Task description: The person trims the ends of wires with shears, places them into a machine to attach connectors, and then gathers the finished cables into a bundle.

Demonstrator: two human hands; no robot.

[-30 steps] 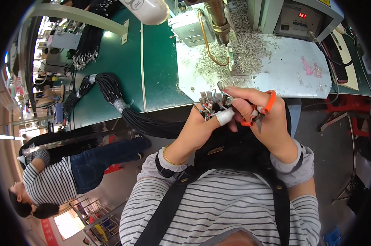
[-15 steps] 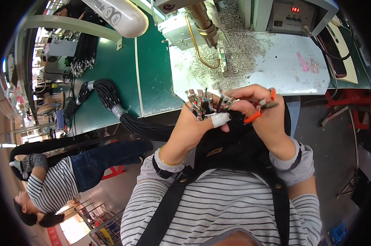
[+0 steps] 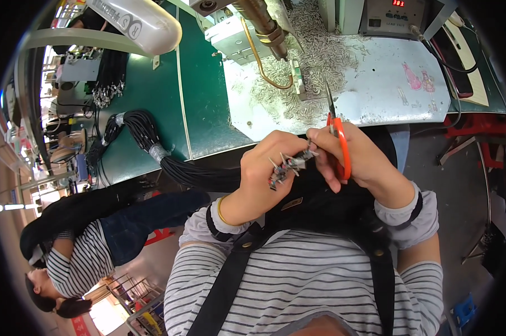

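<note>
My left hand [image 3: 259, 171] is closed round a bunch of cable ends [image 3: 289, 167] with small metal connectors and stripped wires. A black cable bundle [image 3: 194, 175] runs over the table edge toward that hand. Hooked on my right hand [image 3: 370, 159] are scissors with orange handles [image 3: 344, 147]; their narrow blades point away from me toward the bench. My right thumb and fingers are at the near side of the bunch, next to my left fingertips. Whether they pinch a single wire is hidden.
Ahead stands a press-like machine [image 3: 264, 33] over a white plate [image 3: 370, 106] strewn with tiny metal pieces. A control box [image 3: 396, 19] is at the far right, a phone [image 3: 460, 84] beside it. A lamp-like white tube [image 3: 141, 25] hangs upper left. A co-worker [image 3: 79, 263] is at left.
The scissors have swung from lying across my right palm to blades pointing away. My left hand has rolled over, its knuckles now facing up. The co-worker's arms have moved.
</note>
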